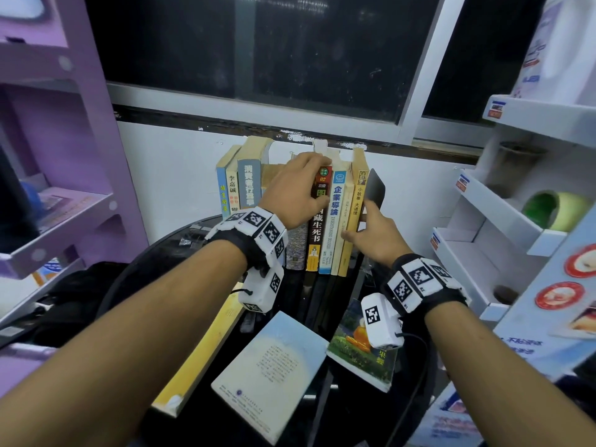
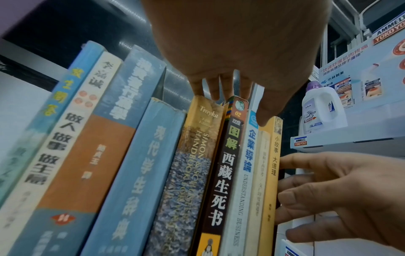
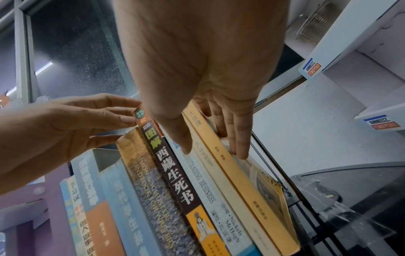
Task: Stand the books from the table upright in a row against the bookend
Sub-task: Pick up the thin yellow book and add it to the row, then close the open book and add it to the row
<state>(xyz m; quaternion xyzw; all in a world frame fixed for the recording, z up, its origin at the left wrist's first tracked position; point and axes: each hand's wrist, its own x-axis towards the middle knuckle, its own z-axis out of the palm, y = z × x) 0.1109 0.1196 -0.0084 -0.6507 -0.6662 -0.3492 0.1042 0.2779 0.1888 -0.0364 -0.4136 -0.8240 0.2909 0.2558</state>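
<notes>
On the dark round surface I saw a row of books that stood upright, spines toward me, with the black bookend at its right end. My left hand was on top of the row, the fingers curved over the upper edges; the thumb and fingertips touched the top of the dark book and of the brown handbook beside it. In the wrist views the fingers only rested there, fairly spread, and I could not tell if they really pinched the dark book. My right hand was at the right end of the row. Its fingers lay straight and flat against the cover of the yellow book, the last one in the row, between this book and the bookend, and the thumb lay across the spines next to it. This hand was wide and held nothing

Nearer to me three books lay flat on the surface: a long yellow one at the left, a pale blue one in the middle and a green one under my right wrist. White display shelves stood at the right and a purple shelf at the left
</notes>
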